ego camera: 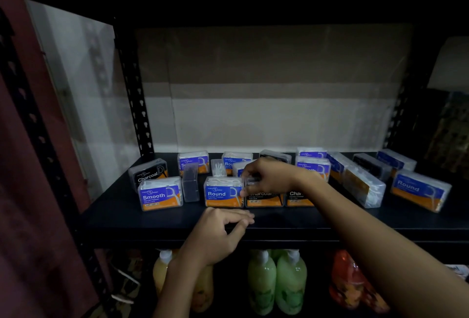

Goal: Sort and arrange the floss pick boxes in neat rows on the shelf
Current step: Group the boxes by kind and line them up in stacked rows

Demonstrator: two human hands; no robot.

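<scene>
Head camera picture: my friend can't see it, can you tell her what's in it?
A person's right hand grips a Charcoal floss box in the shelf's front row, beside a Round box. The left hand rests at the shelf edge, holding nothing.

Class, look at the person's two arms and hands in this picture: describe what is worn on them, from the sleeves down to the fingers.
Nothing is worn that the picture shows. The left hand and the right hand are bare: no gloves, and no rings, watch or bracelet visible in the dim light. Both forearms are uncovered to the frame's edge, so no sleeve shows.
</scene>
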